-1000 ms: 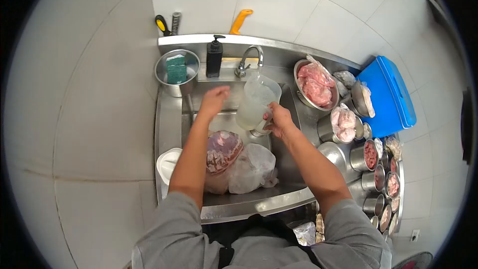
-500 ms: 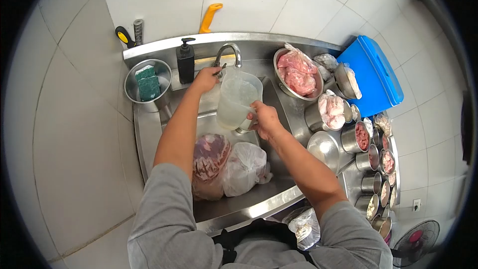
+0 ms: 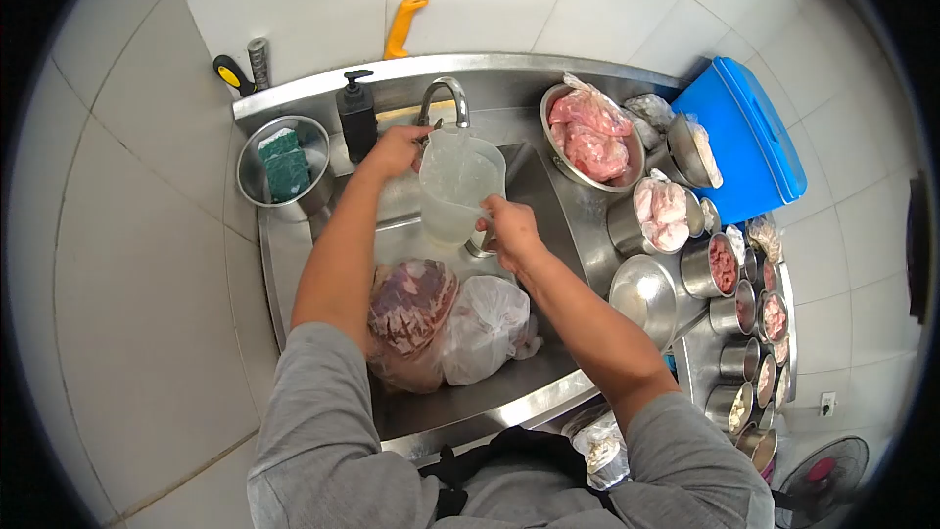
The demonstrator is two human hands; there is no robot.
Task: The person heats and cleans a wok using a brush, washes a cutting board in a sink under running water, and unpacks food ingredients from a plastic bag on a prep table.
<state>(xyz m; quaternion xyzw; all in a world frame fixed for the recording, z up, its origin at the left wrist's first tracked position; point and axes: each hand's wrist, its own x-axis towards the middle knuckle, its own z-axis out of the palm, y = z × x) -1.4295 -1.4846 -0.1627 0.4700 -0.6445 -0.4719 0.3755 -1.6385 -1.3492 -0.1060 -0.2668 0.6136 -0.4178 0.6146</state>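
Under the faucet point(image 3: 461, 108), the right hand point(image 3: 513, 232) holds a pitcher point(image 3: 450, 211) containing water point(image 3: 462, 163).

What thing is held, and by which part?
The right hand holds the translucent pitcher by its handle; the left hand is at the faucet, its grip unclear.

Two bare hands point(image 3: 511, 228). One translucent plastic pitcher point(image 3: 460, 191). One curved chrome faucet point(image 3: 446, 86). One black pump bottle point(image 3: 359, 120). One orange curved handle point(image 3: 400, 27). Two large plastic-bagged bundles point(image 3: 482, 333). Round steel containers point(image 3: 623, 227): probably over a dozen, far ones crowded.
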